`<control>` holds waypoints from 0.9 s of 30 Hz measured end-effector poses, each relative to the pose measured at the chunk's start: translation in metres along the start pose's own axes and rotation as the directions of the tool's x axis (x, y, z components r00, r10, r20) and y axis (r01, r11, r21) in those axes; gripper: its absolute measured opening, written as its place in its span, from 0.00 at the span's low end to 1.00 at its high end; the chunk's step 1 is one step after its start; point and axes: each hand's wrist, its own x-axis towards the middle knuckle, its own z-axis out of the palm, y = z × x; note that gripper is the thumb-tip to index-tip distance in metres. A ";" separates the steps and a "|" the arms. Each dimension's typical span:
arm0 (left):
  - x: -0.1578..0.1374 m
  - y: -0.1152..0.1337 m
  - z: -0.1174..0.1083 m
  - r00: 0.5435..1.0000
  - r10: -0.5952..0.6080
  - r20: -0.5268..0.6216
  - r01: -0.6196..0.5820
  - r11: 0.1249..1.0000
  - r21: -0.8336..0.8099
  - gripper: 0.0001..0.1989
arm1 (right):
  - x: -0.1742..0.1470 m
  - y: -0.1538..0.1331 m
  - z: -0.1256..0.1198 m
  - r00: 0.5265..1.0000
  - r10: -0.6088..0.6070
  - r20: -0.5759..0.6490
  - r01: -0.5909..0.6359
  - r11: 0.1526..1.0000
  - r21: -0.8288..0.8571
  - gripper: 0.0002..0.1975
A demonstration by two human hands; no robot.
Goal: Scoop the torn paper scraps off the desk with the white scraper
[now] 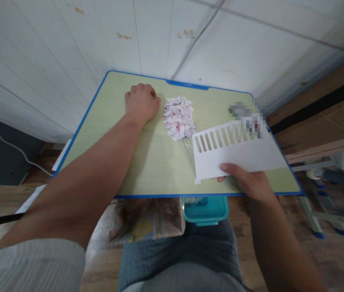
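My left hand [143, 103] rests on the table's left side with its fingers curled in; what they hold, if anything, is hidden. Just right of it, a heap of torn white and pinkish paper scraps [179, 117] lies on the tabletop. My right hand [246, 178] grips the lower edge of a flat white panel [244, 156], thumb on top. A row of long slots runs along the panel's upper part. Between the panel and the scraps shows something clear and shiny, like plastic film [188, 148].
The pale green tabletop [156, 162] has a blue rim and stands against a white panelled wall [153, 40]. A pixelated patch covers the right back. Below the front edge are a teal plastic container [206, 213] and a patterned bag [150, 221]. Cardboard boxes [320, 109] stand right.
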 end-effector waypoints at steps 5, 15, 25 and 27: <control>0.001 -0.002 0.002 1.000 -0.009 0.014 0.009 1.000 -0.011 0.18 | 0.000 -0.004 0.001 0.998 0.062 0.021 -0.063 0.997 0.041 0.21; 0.001 -0.001 -0.001 1.000 -0.016 -0.012 0.016 1.000 -0.008 0.20 | -0.001 0.001 0.000 0.995 0.083 0.053 -0.088 0.991 0.101 0.15; -0.002 0.002 -0.002 1.000 0.017 -0.024 -0.017 0.999 0.031 0.19 | 0.000 0.002 -0.002 0.995 0.063 0.072 -0.073 0.986 0.151 0.17; -0.001 0.001 -0.001 0.999 0.017 -0.028 -0.016 0.999 0.029 0.17 | 0.000 0.001 -0.003 0.994 0.071 0.079 -0.082 0.986 0.143 0.17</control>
